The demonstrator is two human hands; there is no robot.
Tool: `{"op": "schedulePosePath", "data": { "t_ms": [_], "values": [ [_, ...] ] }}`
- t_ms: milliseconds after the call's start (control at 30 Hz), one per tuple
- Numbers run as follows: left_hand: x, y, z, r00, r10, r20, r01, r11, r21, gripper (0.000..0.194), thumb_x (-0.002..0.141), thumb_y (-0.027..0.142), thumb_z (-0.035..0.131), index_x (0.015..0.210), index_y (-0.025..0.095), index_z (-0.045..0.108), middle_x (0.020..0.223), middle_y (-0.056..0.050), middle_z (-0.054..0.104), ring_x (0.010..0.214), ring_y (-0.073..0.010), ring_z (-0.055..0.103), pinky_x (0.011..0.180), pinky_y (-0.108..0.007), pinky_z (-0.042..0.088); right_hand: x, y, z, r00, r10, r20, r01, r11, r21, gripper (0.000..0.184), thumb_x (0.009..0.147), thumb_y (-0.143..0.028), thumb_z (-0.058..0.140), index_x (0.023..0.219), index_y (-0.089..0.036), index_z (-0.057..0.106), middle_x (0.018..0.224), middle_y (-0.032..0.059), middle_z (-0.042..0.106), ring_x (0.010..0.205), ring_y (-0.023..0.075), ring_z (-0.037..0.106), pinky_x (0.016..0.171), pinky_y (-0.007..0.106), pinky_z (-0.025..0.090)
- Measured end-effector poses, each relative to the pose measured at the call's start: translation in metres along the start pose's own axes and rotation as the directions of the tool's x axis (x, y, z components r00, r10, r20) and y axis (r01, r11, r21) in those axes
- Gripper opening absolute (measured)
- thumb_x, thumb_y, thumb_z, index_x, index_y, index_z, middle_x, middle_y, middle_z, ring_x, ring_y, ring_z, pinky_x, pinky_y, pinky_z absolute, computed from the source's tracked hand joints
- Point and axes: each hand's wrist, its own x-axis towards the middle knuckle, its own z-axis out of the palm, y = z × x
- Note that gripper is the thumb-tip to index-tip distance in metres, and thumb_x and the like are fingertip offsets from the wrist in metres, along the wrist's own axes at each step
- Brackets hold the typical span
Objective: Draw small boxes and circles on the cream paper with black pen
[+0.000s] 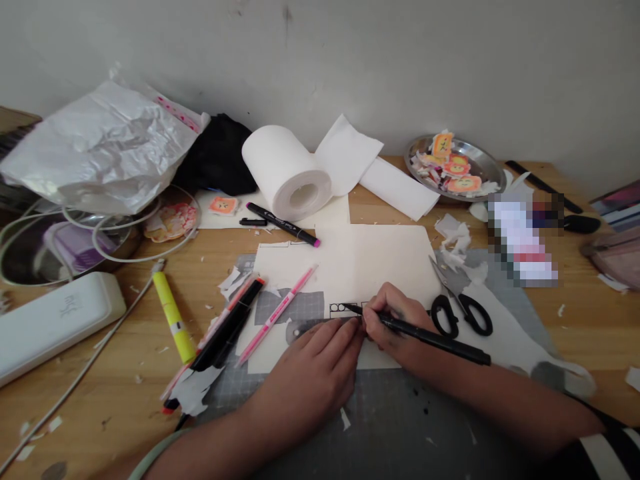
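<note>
My right hand is closed around a black marker pen. The pen's tip rests by a small row of black outlined boxes with circles, drawn on white paper. Beside it, my left hand presses its fingers together on a grey ruler, most of which they cover. A pink pen lies across the paper left of the hands. Scissors with black handles lie partly spread to the right. Under the paper is a grey cutting mat.
Behind the paper stand a white paper roll and a metal dish with small orange cutouts. Several markers, a yellow highlighter, a white power strip and a plastic bag occupy the left. Paper scraps lie about.
</note>
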Motion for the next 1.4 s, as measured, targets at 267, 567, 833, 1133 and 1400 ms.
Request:
{"op": "schedulePosePath", "data": {
  "t_ms": [267,567,833,1133,1400],
  "values": [
    [-0.001,0.0,0.0,1.0,-0.009,0.014,0.009,1.0,-0.006,0.034,0.087,0.016,0.042,0.118,0.007,0.054,0.117,-0.011,0.061,0.105,-0.0236,0.056,0.09,-0.034,0.048,-0.001,0.002,0.001,1.0,0.0,-0.025,0.001,1.0,0.012,0.016,0.083,-0.024,0.05,0.071,-0.022,0.041,0.056,-0.006,0.05,0.045,0.0084,0.045,0.046,0.021,0.037],
    [-0.002,0.001,0.001,1.0,-0.002,0.013,0.003,1.0,-0.002,0.035,0.088,0.016,0.042,0.119,0.005,0.053,0.117,-0.011,0.061,0.104,-0.0238,0.056,0.089,-0.035,0.048,-0.005,0.016,0.005,0.999,0.02,-0.047,-0.015,0.994,0.106,0.02,0.085,-0.028,0.051,0.071,-0.023,0.038,0.059,-0.0049,0.053,0.045,0.0085,0.046,0.044,0.022,0.036],
    [-0.002,0.0,0.002,1.0,-0.007,0.024,0.007,1.0,-0.001,0.036,0.088,0.015,0.042,0.121,0.005,0.052,0.118,-0.01,0.06,0.104,-0.0235,0.055,0.09,-0.035,0.048,-0.005,0.017,0.005,0.993,0.057,-0.104,-0.044,0.992,0.116,0.021,0.086,-0.029,0.05,0.07,-0.023,0.037,0.058,-0.004,0.054,0.045,0.0095,0.048,0.044,0.023,0.037],
    [-0.002,-0.001,0.001,1.0,0.006,0.023,-0.006,1.0,0.005,0.036,0.088,0.016,0.042,0.121,0.005,0.053,0.119,-0.01,0.06,0.104,-0.0238,0.055,0.09,-0.035,0.048,-0.004,0.013,0.003,0.994,0.049,-0.095,-0.04,0.995,0.088,0.02,0.085,-0.028,0.05,0.071,-0.023,0.038,0.057,-0.0045,0.053,0.044,0.0086,0.047,0.044,0.022,0.037],
    [-0.002,-0.001,0.002,1.0,0.0,0.008,0.0,1.0,0.002,0.036,0.088,0.015,0.041,0.119,0.005,0.054,0.117,-0.01,0.061,0.103,-0.0235,0.056,0.089,-0.035,0.048,-0.004,0.014,0.004,0.995,0.044,-0.091,-0.037,0.997,0.074,0.02,0.085,-0.028,0.05,0.07,-0.022,0.038,0.057,-0.0043,0.053,0.044,0.0087,0.047,0.044,0.022,0.037]
  ]
}}
